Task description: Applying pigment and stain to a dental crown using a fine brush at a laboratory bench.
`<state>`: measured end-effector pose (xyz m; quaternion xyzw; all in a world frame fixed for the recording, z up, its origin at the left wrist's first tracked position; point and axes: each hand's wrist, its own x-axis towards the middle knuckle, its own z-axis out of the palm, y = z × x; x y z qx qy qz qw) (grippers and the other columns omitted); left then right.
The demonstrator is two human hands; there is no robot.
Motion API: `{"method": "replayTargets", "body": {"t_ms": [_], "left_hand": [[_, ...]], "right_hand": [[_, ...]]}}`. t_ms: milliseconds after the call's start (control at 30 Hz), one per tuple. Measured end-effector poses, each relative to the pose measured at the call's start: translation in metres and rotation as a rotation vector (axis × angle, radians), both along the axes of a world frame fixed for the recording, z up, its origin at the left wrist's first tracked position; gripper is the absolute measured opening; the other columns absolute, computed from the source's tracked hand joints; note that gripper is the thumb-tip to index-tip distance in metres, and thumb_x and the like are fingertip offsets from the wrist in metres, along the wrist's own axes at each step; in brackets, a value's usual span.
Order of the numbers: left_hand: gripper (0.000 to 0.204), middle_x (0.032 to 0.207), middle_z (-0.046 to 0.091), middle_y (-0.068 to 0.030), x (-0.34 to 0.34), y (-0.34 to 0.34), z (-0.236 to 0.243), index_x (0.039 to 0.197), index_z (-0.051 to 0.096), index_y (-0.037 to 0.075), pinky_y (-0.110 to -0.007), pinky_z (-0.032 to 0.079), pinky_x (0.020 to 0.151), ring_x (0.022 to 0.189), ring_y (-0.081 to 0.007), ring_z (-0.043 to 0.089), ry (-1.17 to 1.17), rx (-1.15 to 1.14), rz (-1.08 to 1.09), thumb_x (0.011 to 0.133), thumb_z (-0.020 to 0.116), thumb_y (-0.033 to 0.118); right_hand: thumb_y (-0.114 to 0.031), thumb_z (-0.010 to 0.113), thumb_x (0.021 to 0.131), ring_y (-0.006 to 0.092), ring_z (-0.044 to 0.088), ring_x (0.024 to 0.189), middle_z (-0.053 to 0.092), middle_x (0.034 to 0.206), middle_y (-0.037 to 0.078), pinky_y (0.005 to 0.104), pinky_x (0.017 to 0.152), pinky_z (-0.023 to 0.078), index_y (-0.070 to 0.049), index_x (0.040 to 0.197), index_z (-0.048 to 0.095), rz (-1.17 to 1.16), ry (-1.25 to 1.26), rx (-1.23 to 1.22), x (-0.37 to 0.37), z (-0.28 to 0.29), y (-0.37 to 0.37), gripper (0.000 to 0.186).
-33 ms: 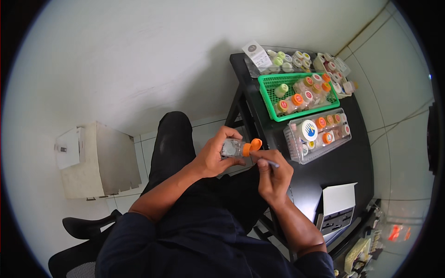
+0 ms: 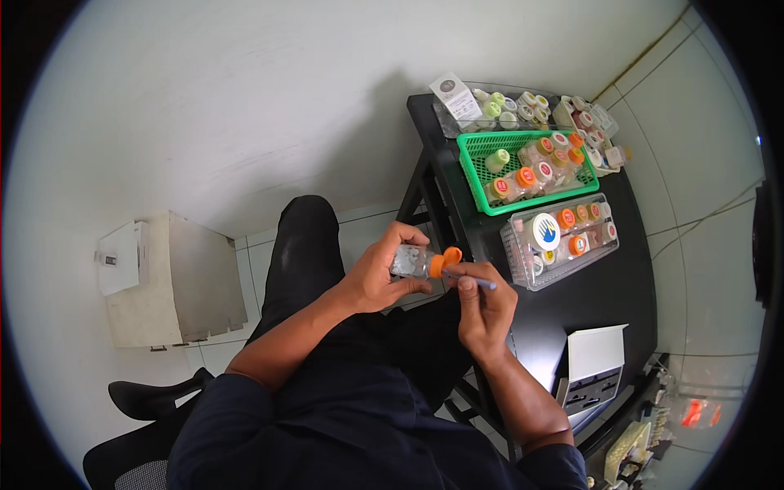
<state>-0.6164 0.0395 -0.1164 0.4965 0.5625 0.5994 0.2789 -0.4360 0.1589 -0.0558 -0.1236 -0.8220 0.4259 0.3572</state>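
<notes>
My left hand (image 2: 385, 273) is wrapped round a small clear bottle (image 2: 411, 261) with whitish contents or marks inside. It lies tilted, its orange flip-top cap (image 2: 439, 263) toward the right with the lid standing open. My right hand (image 2: 483, 309) pinches a slim greyish-violet stick-like tool (image 2: 482, 282), whose thin end reaches the cap's opening. Whether that end is inside the bottle I cannot tell. Both hands are over my lap, left of the black table.
The black table (image 2: 531, 314) carries a green basket (image 2: 471, 184) of bottles, a clear plastic basket (image 2: 531, 282) of capped bottles, and an opened white box (image 2: 596, 351). More jars (image 2: 508, 121) stand behind. A pale cabinet (image 2: 204, 278) stands at left, a chair armrest (image 2: 159, 398) below it.
The violet tool has shifted in my right fingers, and its thin end now shows at the cap's opening. My left hand and the bottle have hardly moved.
</notes>
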Motion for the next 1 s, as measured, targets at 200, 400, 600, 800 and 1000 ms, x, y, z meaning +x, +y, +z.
{"method": "replayTargets", "body": {"t_ms": [200, 400, 600, 800, 1000], "left_hand": [[0.074, 0.121, 0.062, -0.0043, -0.003, -0.005, 0.001, 0.141, 0.049, 0.006, -0.031, 0.053, 0.094, 0.11, -0.0124, 0.063, -0.088, -0.063, -0.123, 0.09, 0.095, 0.031], [0.066, 0.123, 0.062, -0.0035, -0.003, -0.006, 0.001, 0.149, 0.045, 0.004, -0.03, 0.051, 0.095, 0.11, -0.0099, 0.061, -0.338, -0.017, -0.212, 0.102, 0.082, 0.032], [0.063, 0.123, 0.062, -0.0033, -0.001, -0.005, 0.001, 0.151, 0.045, 0.004, -0.028, 0.05, 0.095, 0.109, -0.0084, 0.059, -0.342, -0.004, -0.234, 0.105, 0.078, 0.032], [0.066, 0.124, 0.062, -0.0031, -0.002, -0.006, -0.002, 0.152, 0.044, 0.004, -0.026, 0.049, 0.093, 0.109, -0.008, 0.059, -0.384, 0.006, -0.229, 0.105, 0.078, 0.035], [0.067, 0.127, 0.061, -0.0031, -0.001, -0.005, -0.003, 0.153, 0.043, 0.004, -0.026, 0.049, 0.094, 0.109, -0.0079, 0.059, -0.444, 0.033, -0.259, 0.104, 0.079, 0.033]], "right_hand": [[-0.012, 0.064, 0.112, 0.0105, 0.066, 0.076, 0.076, 0.098, 0.01, 0.0267, 0.067, 0.051, 0.003, 0.116, 0.076, -0.028, -0.03, -0.436, 0.002, -0.004, 0.003, 0.02], [-0.009, 0.064, 0.11, 0.0098, 0.061, 0.07, 0.075, 0.095, 0.01, 0.0259, 0.062, 0.048, 0.002, 0.115, 0.077, 0.055, -0.046, -0.256, 0.003, -0.004, 0.008, 0.017], [-0.007, 0.064, 0.11, 0.0108, 0.062, 0.07, 0.075, 0.095, 0.01, 0.0258, 0.063, 0.049, 0.002, 0.113, 0.077, 0.045, -0.061, -0.206, 0.003, -0.002, 0.01, 0.016], [-0.005, 0.064, 0.109, 0.0113, 0.064, 0.072, 0.076, 0.099, 0.012, 0.0254, 0.064, 0.051, 0.003, 0.114, 0.076, 0.041, -0.054, -0.256, 0.004, -0.004, 0.01, 0.015], [-0.004, 0.062, 0.11, 0.0116, 0.063, 0.072, 0.074, 0.099, 0.012, 0.0254, 0.065, 0.051, 0.004, 0.113, 0.075, 0.0, -0.004, -0.271, 0.002, -0.002, 0.008, 0.016]]}}
